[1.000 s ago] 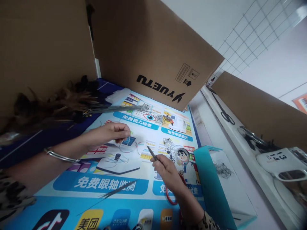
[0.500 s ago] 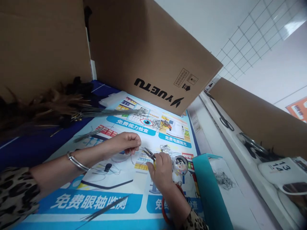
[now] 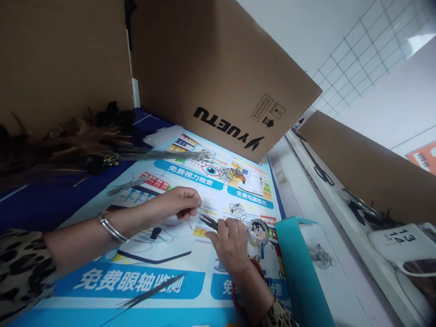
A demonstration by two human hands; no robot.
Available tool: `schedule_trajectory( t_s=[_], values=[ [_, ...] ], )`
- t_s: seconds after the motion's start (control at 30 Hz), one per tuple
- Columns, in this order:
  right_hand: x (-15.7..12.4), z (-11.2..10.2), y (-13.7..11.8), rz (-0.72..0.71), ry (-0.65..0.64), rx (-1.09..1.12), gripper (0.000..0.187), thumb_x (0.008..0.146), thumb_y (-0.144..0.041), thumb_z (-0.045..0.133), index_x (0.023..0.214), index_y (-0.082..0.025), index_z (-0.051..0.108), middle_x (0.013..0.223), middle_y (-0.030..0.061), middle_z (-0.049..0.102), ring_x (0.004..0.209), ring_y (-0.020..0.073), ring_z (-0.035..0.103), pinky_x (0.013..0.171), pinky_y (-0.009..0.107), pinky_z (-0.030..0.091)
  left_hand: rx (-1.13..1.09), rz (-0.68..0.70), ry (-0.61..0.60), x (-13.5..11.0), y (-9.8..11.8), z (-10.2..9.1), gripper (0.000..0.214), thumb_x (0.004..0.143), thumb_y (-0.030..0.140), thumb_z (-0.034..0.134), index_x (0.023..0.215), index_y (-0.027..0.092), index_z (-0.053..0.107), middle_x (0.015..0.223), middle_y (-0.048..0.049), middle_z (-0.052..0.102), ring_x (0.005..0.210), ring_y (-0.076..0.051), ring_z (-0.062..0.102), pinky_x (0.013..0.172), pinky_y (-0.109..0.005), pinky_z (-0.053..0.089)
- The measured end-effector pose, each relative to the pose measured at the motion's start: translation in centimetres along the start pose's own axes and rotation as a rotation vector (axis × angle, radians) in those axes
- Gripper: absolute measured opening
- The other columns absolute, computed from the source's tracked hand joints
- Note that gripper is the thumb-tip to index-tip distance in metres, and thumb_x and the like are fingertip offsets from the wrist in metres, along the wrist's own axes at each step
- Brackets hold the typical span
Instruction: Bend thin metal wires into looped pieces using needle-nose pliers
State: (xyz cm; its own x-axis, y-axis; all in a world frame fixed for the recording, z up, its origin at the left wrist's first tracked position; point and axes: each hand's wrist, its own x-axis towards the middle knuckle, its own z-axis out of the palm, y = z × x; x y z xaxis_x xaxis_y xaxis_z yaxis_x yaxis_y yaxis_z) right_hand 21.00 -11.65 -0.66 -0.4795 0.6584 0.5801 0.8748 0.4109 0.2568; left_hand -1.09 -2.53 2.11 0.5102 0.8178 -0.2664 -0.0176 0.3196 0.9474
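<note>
Over the printed sheet [image 3: 163, 252], my left hand [image 3: 185, 203] pinches a thin piece of wire [image 3: 190, 223], its end hanging below the fingers. My right hand [image 3: 232, 240] is wrapped round a pair of pliers [image 3: 208, 221], whose dark jaws point left toward the wire, a small gap away. The pliers' handles are mostly hidden in the palm. Just right of that hand lies a round clear-rimmed dish [image 3: 258, 233]. Red-handled scissors [image 3: 235, 297] lie partly under my right forearm. Small tangles of bent wire [image 3: 237, 210] rest behind the pliers.
Bundles of straight wires [image 3: 160, 154] lie at the back and in front [image 3: 150, 293]. Brown feathery stems [image 3: 68, 145] lie at left. A large cardboard box [image 3: 218, 68] stands behind. A teal box [image 3: 303, 272] borders the right side, beside another wire tangle [image 3: 320, 254].
The pliers have drawn slightly back from the left hand, and their jaws have turned a little flatter. The left hand keeps its pinch. The whole view has shifted slightly.
</note>
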Motion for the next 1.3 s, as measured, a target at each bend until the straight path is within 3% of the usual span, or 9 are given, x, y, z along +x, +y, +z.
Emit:
schedule_trajectory(
  t_s=[0.43, 0.8, 0.93, 1.1, 1.2, 1.3],
  values=[
    [0.1, -0.2, 0.3, -0.058, -0.004, 0.014, 0.037, 0.095, -0.047, 0.057, 0.110, -0.014, 0.058, 0.089, 0.0091, 0.058, 0.080, 0.0211, 0.052, 0.068, 0.036, 0.041, -0.047, -0.058, -0.062, -0.1, -0.3, 0.0, 0.029, 0.074, 0.041, 0.069, 0.065, 0.016, 0.058, 0.056, -0.0004, 0.065, 0.042, -0.008, 0.052, 0.041, -0.019, 0.030],
    [0.2, -0.6, 0.5, -0.100, -0.010, -0.030, 0.033, 0.095, -0.042, 0.058, 0.115, -0.015, 0.057, 0.094, 0.0102, 0.060, 0.085, 0.0225, 0.054, 0.071, 0.037, 0.042, -0.066, -0.093, -0.036, -0.4, 0.0, 0.3, 0.026, 0.070, 0.040, 0.074, 0.072, 0.017, 0.063, 0.063, -0.0010, 0.070, 0.052, -0.014, 0.064, 0.044, -0.020, 0.039],
    [0.2, -0.6, 0.4, -0.083, 0.004, -0.023, 0.032, 0.095, -0.039, 0.060, 0.115, -0.015, 0.057, 0.097, 0.0116, 0.061, 0.090, 0.0245, 0.055, 0.074, 0.039, 0.044, -0.027, -0.028, -0.034, -0.4, 0.2, 0.1, 0.028, 0.072, 0.041, 0.075, 0.075, 0.017, 0.062, 0.067, -0.0026, 0.072, 0.056, -0.014, 0.065, 0.049, -0.021, 0.041],
    [0.1, -0.5, 0.1, 0.095, -0.088, 0.278, 0.026, 0.097, -0.038, 0.053, 0.109, -0.016, 0.059, 0.094, 0.0098, 0.061, 0.088, 0.0222, 0.055, 0.076, 0.037, 0.048, 0.044, 0.101, -0.029, -0.5, 0.7, -0.2, 0.024, 0.076, 0.038, 0.073, 0.079, 0.017, 0.061, 0.070, -0.0025, 0.074, 0.060, -0.014, 0.065, 0.053, -0.022, 0.042],
    [0.0, -0.3, 0.1, 0.200, -0.114, 0.527, 0.024, 0.098, -0.037, 0.049, 0.105, -0.016, 0.059, 0.095, 0.0098, 0.061, 0.090, 0.0212, 0.057, 0.075, 0.035, 0.051, 0.055, 0.101, -0.042, -0.5, 0.9, -0.3, 0.022, 0.077, 0.036, 0.072, 0.078, 0.017, 0.060, 0.069, -0.0022, 0.074, 0.060, -0.015, 0.065, 0.054, -0.023, 0.042],
    [0.0, -0.3, 0.3, 0.212, -0.087, 0.600, 0.022, 0.098, -0.036, 0.048, 0.105, -0.017, 0.058, 0.094, 0.0092, 0.061, 0.089, 0.0205, 0.057, 0.075, 0.034, 0.052, 0.028, 0.073, -0.059, -0.5, 0.7, -0.3, 0.022, 0.079, 0.037, 0.070, 0.079, 0.017, 0.060, 0.071, -0.0029, 0.075, 0.061, -0.015, 0.066, 0.054, -0.023, 0.043]
  ],
)
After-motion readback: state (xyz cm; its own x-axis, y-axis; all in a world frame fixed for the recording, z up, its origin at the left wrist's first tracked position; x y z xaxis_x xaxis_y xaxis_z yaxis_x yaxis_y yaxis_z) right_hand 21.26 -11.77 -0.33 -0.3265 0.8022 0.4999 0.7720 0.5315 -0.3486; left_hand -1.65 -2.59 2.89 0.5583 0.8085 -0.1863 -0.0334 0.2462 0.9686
